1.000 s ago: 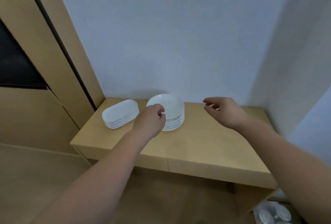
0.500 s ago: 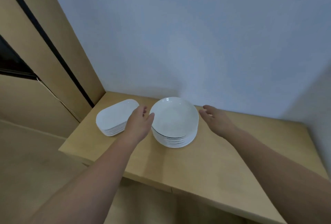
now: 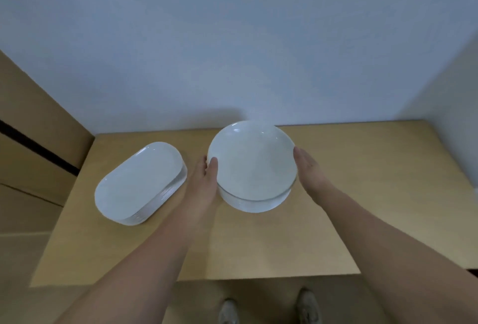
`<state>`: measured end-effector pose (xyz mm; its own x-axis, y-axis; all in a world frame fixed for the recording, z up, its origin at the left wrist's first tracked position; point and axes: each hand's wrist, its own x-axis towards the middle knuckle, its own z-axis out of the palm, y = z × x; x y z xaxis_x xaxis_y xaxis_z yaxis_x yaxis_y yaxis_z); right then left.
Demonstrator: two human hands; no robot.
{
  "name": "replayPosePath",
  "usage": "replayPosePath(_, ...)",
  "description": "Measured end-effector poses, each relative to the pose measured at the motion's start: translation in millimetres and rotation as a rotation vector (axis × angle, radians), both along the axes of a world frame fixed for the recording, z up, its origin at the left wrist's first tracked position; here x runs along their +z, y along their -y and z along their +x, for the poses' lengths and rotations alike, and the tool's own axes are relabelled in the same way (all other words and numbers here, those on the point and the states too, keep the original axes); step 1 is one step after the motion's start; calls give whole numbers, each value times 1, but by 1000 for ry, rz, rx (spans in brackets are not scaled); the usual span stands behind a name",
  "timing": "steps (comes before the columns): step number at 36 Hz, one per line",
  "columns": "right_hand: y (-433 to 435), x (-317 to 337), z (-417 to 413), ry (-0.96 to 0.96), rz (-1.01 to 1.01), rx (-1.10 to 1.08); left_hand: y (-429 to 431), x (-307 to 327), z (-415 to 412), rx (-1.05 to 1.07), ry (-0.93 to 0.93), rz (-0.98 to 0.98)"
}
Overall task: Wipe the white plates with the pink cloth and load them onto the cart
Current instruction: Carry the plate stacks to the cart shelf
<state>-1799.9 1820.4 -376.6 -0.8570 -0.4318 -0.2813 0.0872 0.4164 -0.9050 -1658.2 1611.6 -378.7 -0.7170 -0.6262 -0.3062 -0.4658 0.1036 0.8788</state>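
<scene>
White on pale wood is pretty much the whole feed from where I'm sitting. The hands are spread apart with the stack of round white ceramic plates right between them. As far as I can tell it's resting on the light wooden tabletop.

The left hand is up against the stack's left side. Its thumb lies over the rim of the top plate and a fingertip pokes out just past it along the edge, so I'd call that a grip on the stack. The right hand touches the opposite side with its thumb tip at the rim. Its other fingers are hidden behind the plates, so I honestly can't tell if it's clamped on or only pressing flat. The lower plates are blurry, so I couldn't count them.

Just outboard of the left hand, close but not touching it, a second stack of oblong white plates lies at a slant. Further left is a tan wooden panel with a dark strip across it. Beyond both hands the tabletop meets a pale blue-grey wall. Below the forearms, past the table's near edge, two grey shoes peek in.
</scene>
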Motion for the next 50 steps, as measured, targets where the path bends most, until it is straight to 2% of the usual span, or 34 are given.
replayPosePath(10, 15, -10, 9, 255, -157, -144, 2, -6, -12, -35, -119, 259)
replayPosePath(16, 16, -24, 2, 333, -174, -220, 4, -16, -23, 28, -204, 598)
replayPosePath(23, 22, -35, 6, 417, -303, -312, 0, -20, -28, 44, -286, 735)
replayPosePath(35, 17, -40, 13, 391, -370, -360, -6, -18, -26, 41, -340, 769)
replayPosePath(44, -31, -4, 34, 310, -480, -493, -42, 27, -36, 6, -353, 645)
replayPosePath(50, -104, 30, 79, 262, -589, -807, -105, 59, -39, -222, -316, 648)
